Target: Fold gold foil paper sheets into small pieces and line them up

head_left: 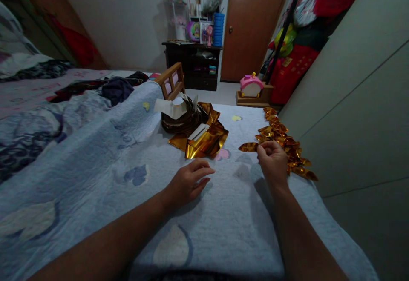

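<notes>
Right hand [272, 162] clamps 1 gold foil piece [248, 147], its right end hidden in the grip, just left of the foil pile [277, 132], which the hand partly covers. Left hand [190, 181], fingers apart, palm hidden, is near the gold sheets [209, 142]; quilt [220, 221] contact unclear

place: home bedroom; signs: blue bedding [99, 157]; wooden door [254, 25]; dark cabinet [183, 61]; pink toy [251, 87]
</notes>
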Tool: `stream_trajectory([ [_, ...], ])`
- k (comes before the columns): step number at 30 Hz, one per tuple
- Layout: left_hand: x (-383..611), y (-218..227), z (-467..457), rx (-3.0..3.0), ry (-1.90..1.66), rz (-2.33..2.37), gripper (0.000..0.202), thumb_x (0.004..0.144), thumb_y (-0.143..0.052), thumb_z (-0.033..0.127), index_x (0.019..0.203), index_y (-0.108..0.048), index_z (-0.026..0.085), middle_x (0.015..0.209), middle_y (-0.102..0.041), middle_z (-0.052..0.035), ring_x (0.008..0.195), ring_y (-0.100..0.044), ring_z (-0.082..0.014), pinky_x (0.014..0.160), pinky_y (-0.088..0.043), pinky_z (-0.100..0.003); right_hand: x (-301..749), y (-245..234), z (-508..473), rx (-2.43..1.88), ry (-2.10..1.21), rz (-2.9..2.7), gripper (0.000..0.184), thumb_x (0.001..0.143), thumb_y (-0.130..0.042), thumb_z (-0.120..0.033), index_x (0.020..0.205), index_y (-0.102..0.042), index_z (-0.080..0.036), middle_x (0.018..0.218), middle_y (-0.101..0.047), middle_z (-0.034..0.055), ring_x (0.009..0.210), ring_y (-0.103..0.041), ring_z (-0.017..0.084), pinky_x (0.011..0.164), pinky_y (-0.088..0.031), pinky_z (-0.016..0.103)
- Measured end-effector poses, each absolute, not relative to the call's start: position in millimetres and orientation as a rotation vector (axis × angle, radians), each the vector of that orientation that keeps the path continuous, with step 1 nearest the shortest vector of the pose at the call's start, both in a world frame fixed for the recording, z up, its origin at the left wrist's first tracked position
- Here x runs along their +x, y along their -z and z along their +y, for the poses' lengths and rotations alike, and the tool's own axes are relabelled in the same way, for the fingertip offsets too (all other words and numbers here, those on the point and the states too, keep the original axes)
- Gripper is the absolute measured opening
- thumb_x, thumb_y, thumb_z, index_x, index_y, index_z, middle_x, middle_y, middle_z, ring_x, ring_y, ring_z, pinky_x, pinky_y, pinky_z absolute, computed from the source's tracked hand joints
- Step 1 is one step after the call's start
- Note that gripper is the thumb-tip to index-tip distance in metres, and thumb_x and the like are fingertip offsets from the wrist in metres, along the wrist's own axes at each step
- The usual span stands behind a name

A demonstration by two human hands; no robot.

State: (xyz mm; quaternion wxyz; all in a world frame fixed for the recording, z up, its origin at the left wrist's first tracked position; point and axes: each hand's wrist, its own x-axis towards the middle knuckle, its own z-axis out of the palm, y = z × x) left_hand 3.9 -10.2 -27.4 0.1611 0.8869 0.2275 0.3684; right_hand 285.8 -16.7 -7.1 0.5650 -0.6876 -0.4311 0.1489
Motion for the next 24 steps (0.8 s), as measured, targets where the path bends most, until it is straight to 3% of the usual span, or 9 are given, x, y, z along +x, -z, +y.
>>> stream_trajectory([
  [7,3,29,-10,2.526,-0.964,0.650,0.021,0.094,-0.053,0.013,0.110,-0.066,0.017,0.105,-0.065,-0.0101,0.095,-0.066,-0.0183,0.080,-0.059,-0.031,338,-10,-19,-1.859,0.170,-0.741,0.008,0.068,-0.061,-0.025,0.073,-0.056,-0.022,0.057,-0.055,-0.0018,0.052,-0.054,0.018,0.056,-0.042,0.030],
  [12,3,27,-10,2.520,-0.931,0.669,0.021,0.094,-0.053,0.013,0.109,-0.067,0.016,0.105,-0.065,-0.0103,0.094,-0.066,-0.0186,0.080,-0.059,-0.031,357,-8,-22,-1.836,0.280,-0.631,0.019,0.066,-0.058,-0.019,0.084,-0.055,-0.022,0.060,-0.054,-0.0024,0.054,-0.055,0.019,0.057,-0.044,0.032],
  [14,3,28,-10,2.513,-0.930,0.669,0.021,0.093,-0.053,0.013,0.109,-0.068,0.017,0.106,-0.065,-0.0104,0.095,-0.066,-0.0188,0.080,-0.059,-0.032,352,-8,-21,-1.790,0.294,-0.681,0.024,0.067,-0.057,-0.019,0.092,-0.055,-0.020,0.061,-0.055,-0.0018,0.056,-0.056,0.019,0.059,-0.045,0.032],
  [19,3,29,-10,2.487,-0.944,0.683,0.021,0.093,-0.054,0.014,0.109,-0.068,0.017,0.106,-0.066,-0.0100,0.096,-0.067,-0.0188,0.082,-0.058,-0.033,315,-5,-19,-1.634,0.202,-0.961,0.016,0.079,-0.057,-0.029,0.091,-0.059,-0.019,0.075,-0.062,0.0025,0.064,-0.059,0.018,0.063,-0.047,0.030],
  [24,3,31,-7,2.428,-1.014,0.792,0.018,0.091,-0.058,0.013,0.105,-0.068,0.017,0.106,-0.066,-0.0089,0.097,-0.066,-0.0188,0.086,-0.057,-0.032,272,9,-23,-1.555,-0.062,-1.354,0.010,0.085,-0.055,-0.029,0.083,-0.061,-0.021,0.065,-0.058,-0.0011,0.057,-0.053,0.015,0.059,-0.042,0.028],
])
